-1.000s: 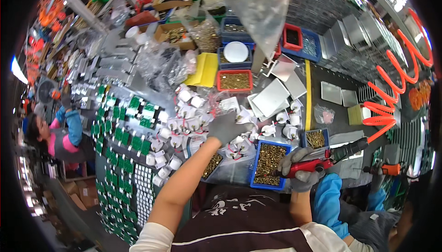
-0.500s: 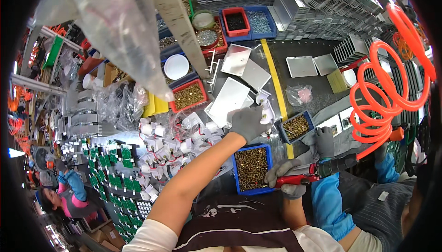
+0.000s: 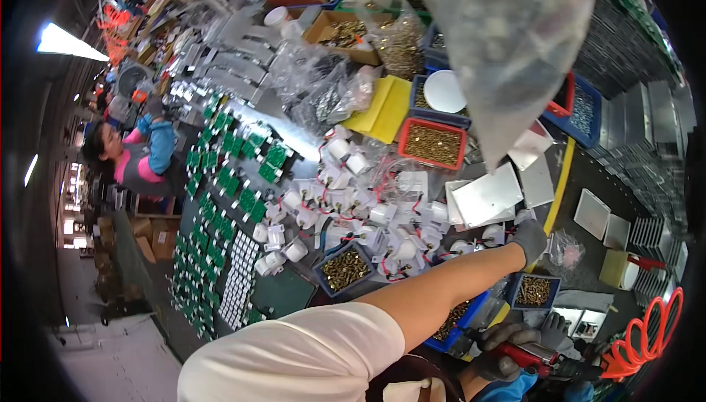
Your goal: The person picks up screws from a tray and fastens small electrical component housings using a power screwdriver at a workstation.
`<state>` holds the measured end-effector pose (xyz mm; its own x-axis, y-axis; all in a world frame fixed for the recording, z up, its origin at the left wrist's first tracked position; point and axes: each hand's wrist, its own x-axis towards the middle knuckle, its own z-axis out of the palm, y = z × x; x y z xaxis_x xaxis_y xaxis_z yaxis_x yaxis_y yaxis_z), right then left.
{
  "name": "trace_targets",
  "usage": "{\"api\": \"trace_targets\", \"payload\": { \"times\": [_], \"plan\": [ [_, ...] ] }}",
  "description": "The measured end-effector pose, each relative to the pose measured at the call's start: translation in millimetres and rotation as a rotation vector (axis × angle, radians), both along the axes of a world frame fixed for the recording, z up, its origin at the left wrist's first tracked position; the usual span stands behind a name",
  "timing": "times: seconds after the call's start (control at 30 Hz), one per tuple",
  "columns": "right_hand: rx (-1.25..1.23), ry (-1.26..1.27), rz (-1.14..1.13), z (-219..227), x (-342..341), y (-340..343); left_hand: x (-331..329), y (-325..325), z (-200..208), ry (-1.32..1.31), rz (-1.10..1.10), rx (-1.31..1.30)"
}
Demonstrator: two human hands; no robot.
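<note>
My left hand (image 3: 531, 243), in a grey glove, reaches across the bench beside a yellow line and a stack of flat white metal panels (image 3: 487, 195). Its fingers are mostly turned away, so what they touch is hidden. White plastic parts with red wires (image 3: 401, 244) lie heaped left of that forearm. My right hand (image 3: 498, 349), also gloved, is closed around a red power screwdriver (image 3: 528, 356) low in the picture. Near it, a blue bin of brass-coloured screws (image 3: 452, 321) is partly covered by my left arm.
A hanging plastic bag (image 3: 507, 42) blocks the upper right. Green circuit boards (image 3: 228, 181) cover the left bench. A small screw bin (image 3: 535, 292) stands near a co-worker's gloved hand (image 3: 555, 327). An orange coiled hose (image 3: 647, 336) hangs right. Another person (image 3: 136, 156) works far left.
The view has swung left, so the bench contents appear farther right and more circuit boards show. My left hand stays extended near the panels; my right hand still grips the screwdriver.
</note>
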<state>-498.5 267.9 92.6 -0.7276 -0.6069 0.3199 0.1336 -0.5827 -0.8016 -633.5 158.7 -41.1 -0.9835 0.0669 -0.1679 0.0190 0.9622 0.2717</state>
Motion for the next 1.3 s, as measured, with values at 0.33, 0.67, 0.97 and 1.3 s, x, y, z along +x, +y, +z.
{"api": "trace_targets", "payload": {
  "times": [0.33, 0.67, 0.97, 1.3],
  "plan": [
    [0.035, -0.038, -0.088, 33.3, -5.3, -52.2, 185.4, -143.5, 82.4, 0.239, 0.403, 1.182],
    [0.115, -0.085, 0.086, 50.9, 36.8, -133.4, 487.0, -210.0, 90.6, 0.347, 1.535, 1.761],
    [0.085, -0.188, 0.134, 47.5, 123.3, -208.1, 503.5, -154.7, 53.8, 0.519, 1.701, 1.913],
    [-0.070, -0.154, 0.248, 60.3, 146.0, -218.5, 482.3, -145.4, 57.2, 0.510, 1.203, 2.275]
  ]
}}
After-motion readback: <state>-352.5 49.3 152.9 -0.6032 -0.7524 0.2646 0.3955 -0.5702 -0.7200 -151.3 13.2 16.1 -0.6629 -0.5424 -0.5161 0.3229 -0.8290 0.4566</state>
